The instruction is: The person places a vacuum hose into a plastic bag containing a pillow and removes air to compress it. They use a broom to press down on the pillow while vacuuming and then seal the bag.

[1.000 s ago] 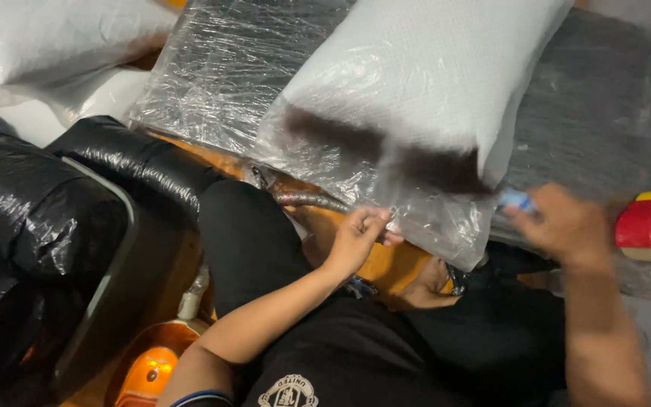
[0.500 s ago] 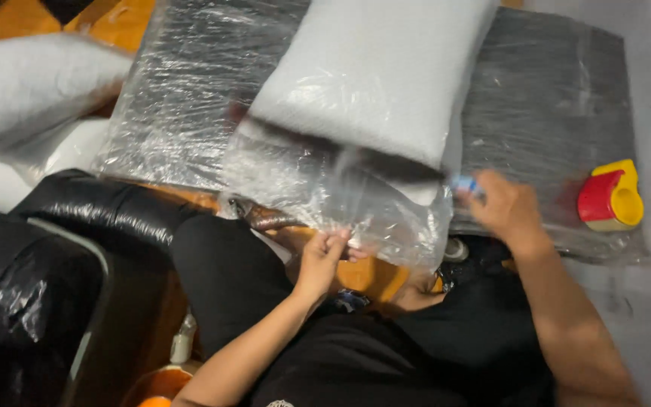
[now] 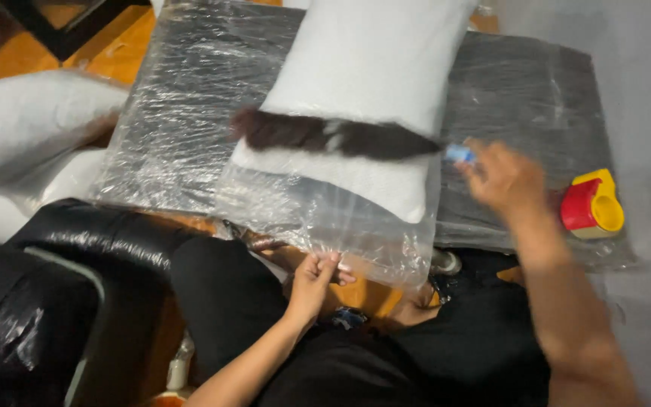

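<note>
A white pillow lies inside a clear plastic bag on a dark surface wrapped in plastic film. My left hand pinches the bag's near edge, just above my lap. My right hand is at the pillow's right side and grips a small blue handle. From that handle a long, dark, blurred strip runs left across the pillow; I cannot tell what it is.
A red and yellow tape dispenser sits on the wrapped surface, right of my right hand. Another white pillow lies at the left. Black shiny wrapped bundles fill the lower left. An orange floor shows behind.
My right hand has moved up to the pillow's right side, and the dark strip now lies across the pillow. My left hand keeps its hold on the bag's edge.
</note>
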